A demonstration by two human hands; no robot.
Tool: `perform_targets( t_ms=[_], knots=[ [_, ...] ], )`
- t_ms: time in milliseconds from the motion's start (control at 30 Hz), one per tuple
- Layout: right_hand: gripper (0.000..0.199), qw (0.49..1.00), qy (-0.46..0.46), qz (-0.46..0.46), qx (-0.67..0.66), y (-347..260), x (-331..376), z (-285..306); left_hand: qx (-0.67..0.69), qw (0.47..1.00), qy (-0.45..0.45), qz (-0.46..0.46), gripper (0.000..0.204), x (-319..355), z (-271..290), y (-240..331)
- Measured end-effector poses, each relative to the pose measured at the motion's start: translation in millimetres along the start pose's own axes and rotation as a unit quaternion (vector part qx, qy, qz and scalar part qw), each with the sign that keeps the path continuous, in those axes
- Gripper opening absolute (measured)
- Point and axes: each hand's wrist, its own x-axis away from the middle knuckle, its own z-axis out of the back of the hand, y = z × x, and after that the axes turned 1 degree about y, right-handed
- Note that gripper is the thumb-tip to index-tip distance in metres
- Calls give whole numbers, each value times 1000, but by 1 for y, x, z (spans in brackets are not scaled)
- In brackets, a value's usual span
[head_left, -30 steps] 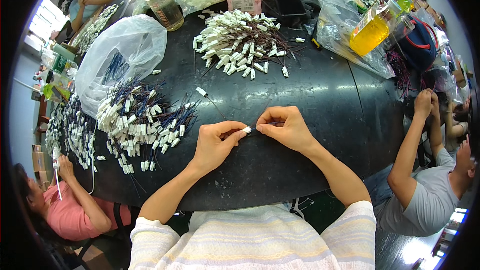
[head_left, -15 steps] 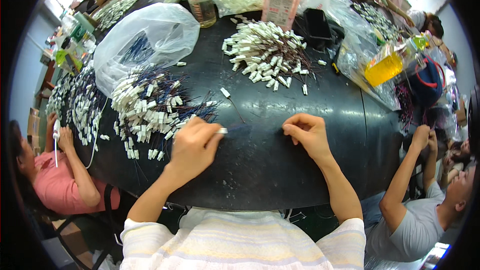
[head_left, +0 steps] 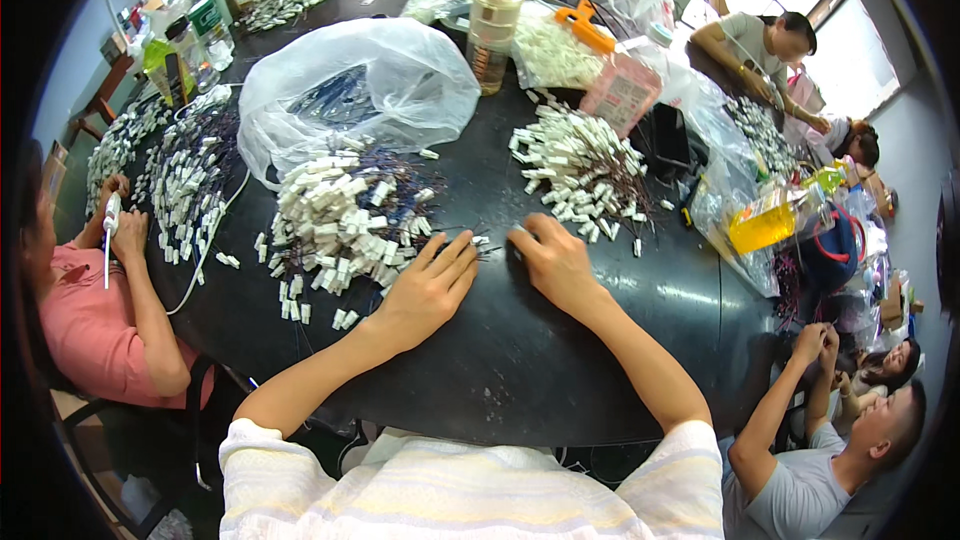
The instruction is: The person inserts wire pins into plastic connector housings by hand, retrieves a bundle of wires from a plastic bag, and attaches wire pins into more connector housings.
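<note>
My left hand (head_left: 428, 287) lies low over the black table (head_left: 480, 390), palm down, fingers stretched out. A white wire connector (head_left: 481, 240) is right at its fingertips; whether they touch it cannot be seen. Just to the right, my right hand (head_left: 555, 260) has its fingers bent together. A small pale spot shows at their tips, too blurred to name. Beside my left hand spreads a heap of white connectors with dark blue wires (head_left: 335, 225). Beyond my right hand lies a second heap of white connectors with brownish wires (head_left: 580, 170).
Behind the heaps stand an open clear plastic bag (head_left: 270, 80), a tall bottle (head_left: 493, 35), a pink bottle (head_left: 622, 92) and a dark phone (head_left: 668, 135). A bottle of yellow liquid (head_left: 762, 225) lies at right. People work at both sides, one in a pink shirt (head_left: 110, 325).
My hands have come closer together and farther over the table. My left fingers have straightened from a pinch on a white connector. The whole view has shifted.
</note>
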Motion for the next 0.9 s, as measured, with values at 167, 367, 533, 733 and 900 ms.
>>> perform_targets(
  t_ms=[167, 367, 533, 733, 900],
  knots=[
    [27, 989, -7, 22, 146, 29, 21, 39, 28, 999, 34, -2, 27, 6, 0, -11],
    [20, 993, 32, 71, 86, 6, -45, 31, 82, 993, 80, -17, 23, 6, 7, -7],
    [17, 998, 46, 27, -25, 7, -121, -43, 135, 983, 113, -59, 21, 10, 5, 3],
    [13, 997, 8, -8, -73, 6, -147, -69, 180, 974, 122, -59, 22, 18, 4, 7],
    [11, 996, -23, -77, -26, 14, -101, 21, 212, 974, 70, -37, 20, 16, 8, 4]
  ],
)
